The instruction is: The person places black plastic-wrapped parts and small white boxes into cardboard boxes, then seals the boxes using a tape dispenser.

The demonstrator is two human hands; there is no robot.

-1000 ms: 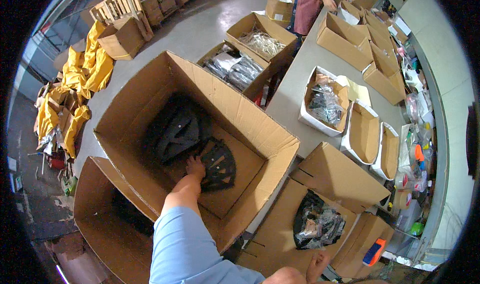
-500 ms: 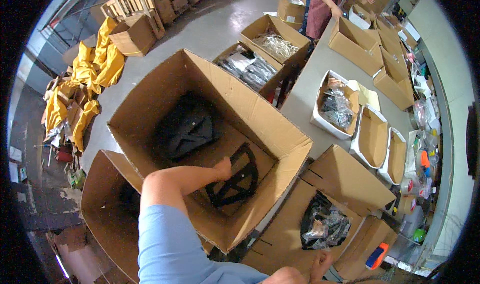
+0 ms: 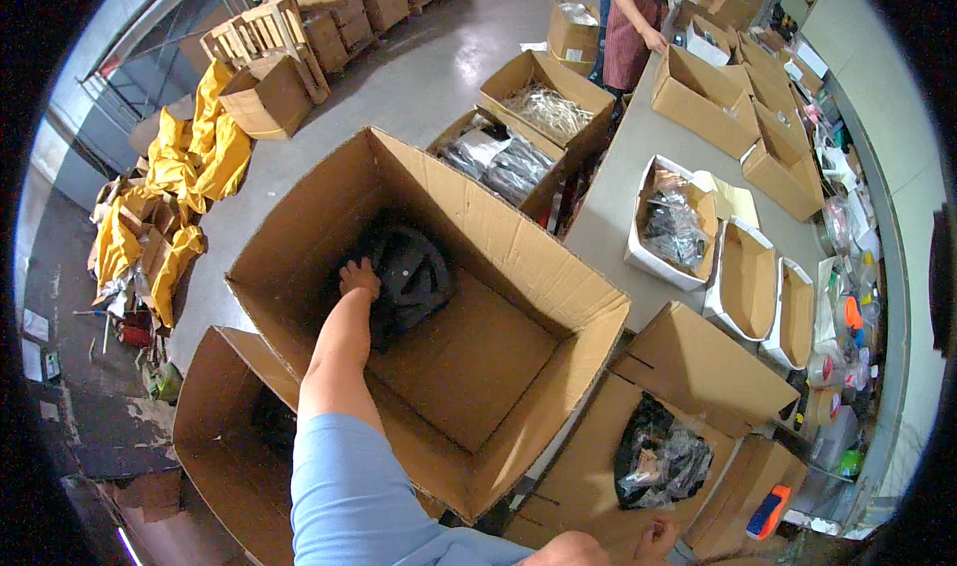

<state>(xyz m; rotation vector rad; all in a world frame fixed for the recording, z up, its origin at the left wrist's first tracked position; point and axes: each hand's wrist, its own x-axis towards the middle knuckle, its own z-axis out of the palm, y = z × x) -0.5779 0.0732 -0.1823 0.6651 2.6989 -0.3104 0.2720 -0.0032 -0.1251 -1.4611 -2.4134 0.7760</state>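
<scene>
My left hand point(image 3: 361, 279) reaches deep into a tall open cardboard box point(image 3: 498, 192). Its fingers are spread at the edge of a black fan-shaped part with cut-outs point(image 3: 411, 272), which lies on other dark pieces in the box's far left corner. Shadow hides how many pieces are beneath it. Low at the right, my right hand point(image 3: 656, 539) shows only partly, its fingers curled with nothing visible in them. Just beyond it, a black part with clear plastic bags on it point(image 3: 658, 456) rests on an unfolded cardboard box point(image 3: 573, 451).
Another open box point(image 3: 214, 422) stands at the left. White trays point(image 3: 743, 277) line the grey table point(image 3: 608, 202), beside an orange-and-blue tool point(image 3: 769, 511). Boxes of bagged parts point(image 3: 498, 162) and pale strips point(image 3: 548, 108) are behind. A co-worker point(image 3: 633, 28) stands at the far end.
My left hand has moved from the box's right side to its far left corner. The black fan-shaped part it gripped now lies on the dark pieces there. The right hand has barely moved.
</scene>
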